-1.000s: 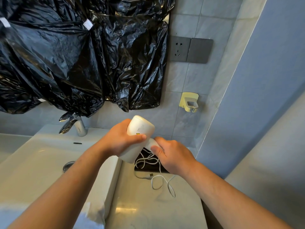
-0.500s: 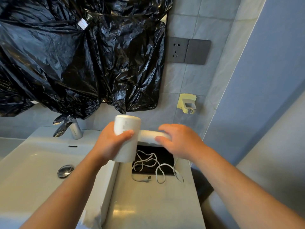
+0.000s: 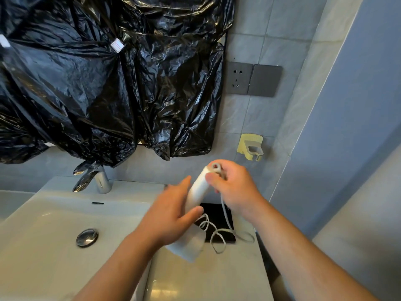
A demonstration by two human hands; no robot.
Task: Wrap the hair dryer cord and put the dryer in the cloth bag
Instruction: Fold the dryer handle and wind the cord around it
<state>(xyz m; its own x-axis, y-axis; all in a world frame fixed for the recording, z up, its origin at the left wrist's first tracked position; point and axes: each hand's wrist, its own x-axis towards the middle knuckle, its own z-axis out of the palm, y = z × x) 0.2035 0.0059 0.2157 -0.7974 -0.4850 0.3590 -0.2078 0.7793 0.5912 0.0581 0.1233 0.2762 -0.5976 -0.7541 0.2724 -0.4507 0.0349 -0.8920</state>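
Observation:
The white hair dryer is held above the counter with its handle pointing up and back and its barrel low, toward me. My right hand grips the handle's end, where the cord comes out. My left hand is blurred and wraps the dryer where handle meets barrel, thumb in front. The white cord hangs from the handle end in loose loops onto a flat black rectangle on the counter, which may be the cloth bag.
A white sink basin with a metal drain plug lies to the left, its faucet partly wrapped in black plastic. Black plastic sheeting covers the wall above. A grey socket and a yellow wall holder sit right of it.
The dryer has turned over: the barrel that stood upright now points down and the handle points up. My right hand rose with the handle end; my left hand shifted lower.

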